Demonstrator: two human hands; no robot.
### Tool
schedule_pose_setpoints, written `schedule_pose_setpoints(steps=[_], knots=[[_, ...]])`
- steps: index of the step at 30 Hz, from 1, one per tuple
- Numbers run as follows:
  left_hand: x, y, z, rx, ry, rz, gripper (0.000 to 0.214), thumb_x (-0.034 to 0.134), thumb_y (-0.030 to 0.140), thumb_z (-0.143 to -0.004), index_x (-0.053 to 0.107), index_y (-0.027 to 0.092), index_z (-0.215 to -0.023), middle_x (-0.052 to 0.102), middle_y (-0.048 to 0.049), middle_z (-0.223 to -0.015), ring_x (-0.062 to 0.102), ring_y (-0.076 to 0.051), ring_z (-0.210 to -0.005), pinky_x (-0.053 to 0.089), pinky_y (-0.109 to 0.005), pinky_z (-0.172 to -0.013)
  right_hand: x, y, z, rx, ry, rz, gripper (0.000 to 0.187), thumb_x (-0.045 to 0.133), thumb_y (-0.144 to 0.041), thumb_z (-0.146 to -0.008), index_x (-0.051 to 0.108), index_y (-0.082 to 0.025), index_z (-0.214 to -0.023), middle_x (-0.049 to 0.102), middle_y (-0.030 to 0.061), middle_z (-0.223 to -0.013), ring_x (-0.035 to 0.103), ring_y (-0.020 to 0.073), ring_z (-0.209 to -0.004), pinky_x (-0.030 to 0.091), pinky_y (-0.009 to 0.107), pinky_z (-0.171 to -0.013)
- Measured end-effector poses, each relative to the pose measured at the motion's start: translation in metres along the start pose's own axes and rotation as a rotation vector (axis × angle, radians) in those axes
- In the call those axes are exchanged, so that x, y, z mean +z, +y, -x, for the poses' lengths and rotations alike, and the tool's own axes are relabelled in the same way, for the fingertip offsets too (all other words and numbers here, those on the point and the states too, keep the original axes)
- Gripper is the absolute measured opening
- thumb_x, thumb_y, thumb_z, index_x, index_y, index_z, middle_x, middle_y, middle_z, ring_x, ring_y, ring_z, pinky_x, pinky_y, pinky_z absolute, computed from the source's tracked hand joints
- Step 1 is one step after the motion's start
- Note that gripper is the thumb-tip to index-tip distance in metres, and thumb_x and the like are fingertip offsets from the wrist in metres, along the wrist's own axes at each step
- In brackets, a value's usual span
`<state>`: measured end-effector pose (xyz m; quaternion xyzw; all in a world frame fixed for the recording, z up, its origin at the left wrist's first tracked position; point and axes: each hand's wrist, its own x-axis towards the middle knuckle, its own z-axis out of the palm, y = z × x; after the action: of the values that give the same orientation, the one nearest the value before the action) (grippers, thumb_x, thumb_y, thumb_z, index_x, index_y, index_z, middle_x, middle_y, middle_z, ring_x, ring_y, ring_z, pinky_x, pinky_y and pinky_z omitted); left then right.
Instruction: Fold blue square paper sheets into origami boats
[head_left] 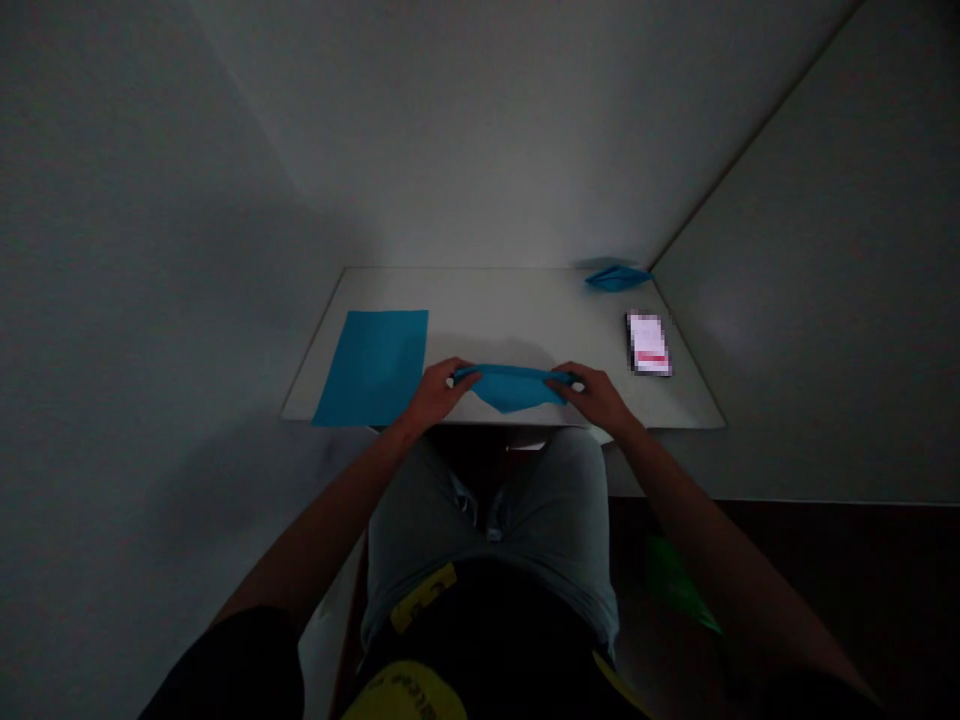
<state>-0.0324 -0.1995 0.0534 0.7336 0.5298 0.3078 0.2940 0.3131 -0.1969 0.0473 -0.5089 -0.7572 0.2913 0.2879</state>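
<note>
A partly folded sheet of blue paper (pixel 514 389) is stretched between my two hands above the front edge of the white table. My left hand (pixel 442 388) pinches its left end, thumb against fingers. The opposite end is gripped the same way by my right hand (pixel 591 388). A folded band runs along the paper's far edge, and its near side comes down to a blunt point. Just left of my left hand lies a flat blue sheet (pixel 375 365), its near edge at the table's front.
At the table's back right corner sits a folded blue paper boat (pixel 617 279). A phone with a lit, pixelated screen (pixel 649 344) lies near the right edge of the white table (pixel 495 295). Walls close in the back and both sides. Something green (pixel 679 580) is low on the right.
</note>
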Motion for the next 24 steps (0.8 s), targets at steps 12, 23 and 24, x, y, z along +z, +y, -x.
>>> schedule_pose_setpoints(steps=[12, 23, 24], knots=[[0.028, -0.044, -0.037, -0.057, 0.190, -0.330, 0.067, 0.079, 0.036, -0.095, 0.055, 0.017, -0.154, 0.059, -0.0196, -0.152, 0.058, -0.034, -0.142, 0.048, -0.051, -0.120, 0.041, 0.040, -0.084, -0.046, 0.178, 0.307, 0.062, 0.072, -0.041, -0.094, 0.061, -0.019, -0.152, 0.065, 0.0205, -0.150, 0.061, 0.0405, -0.134, 0.048, 0.059, -0.115], [0.013, -0.043, 0.034, 0.368, -0.278, -0.379, 0.068, 0.072, 0.053, -0.101, 0.056, 0.027, -0.161, 0.055, -0.0108, -0.169, 0.046, -0.028, -0.161, 0.026, -0.054, -0.138, 0.029, 0.017, -0.008, -0.268, -0.174, 0.410, 0.048, 0.054, -0.047, -0.112, 0.064, -0.033, -0.156, 0.059, 0.0077, -0.165, 0.056, 0.0321, -0.153, 0.040, 0.054, -0.119], [0.012, -0.044, 0.041, 0.390, -0.296, -0.374, 0.066, 0.072, 0.052, -0.101, 0.057, 0.027, -0.161, 0.056, -0.0106, -0.168, 0.048, -0.027, -0.160, 0.027, -0.054, -0.138, 0.026, 0.017, 0.001, -0.282, -0.193, 0.411, 0.052, 0.058, -0.051, -0.110, 0.061, -0.033, -0.159, 0.058, 0.0085, -0.167, 0.055, 0.0333, -0.153, 0.039, 0.054, -0.120]])
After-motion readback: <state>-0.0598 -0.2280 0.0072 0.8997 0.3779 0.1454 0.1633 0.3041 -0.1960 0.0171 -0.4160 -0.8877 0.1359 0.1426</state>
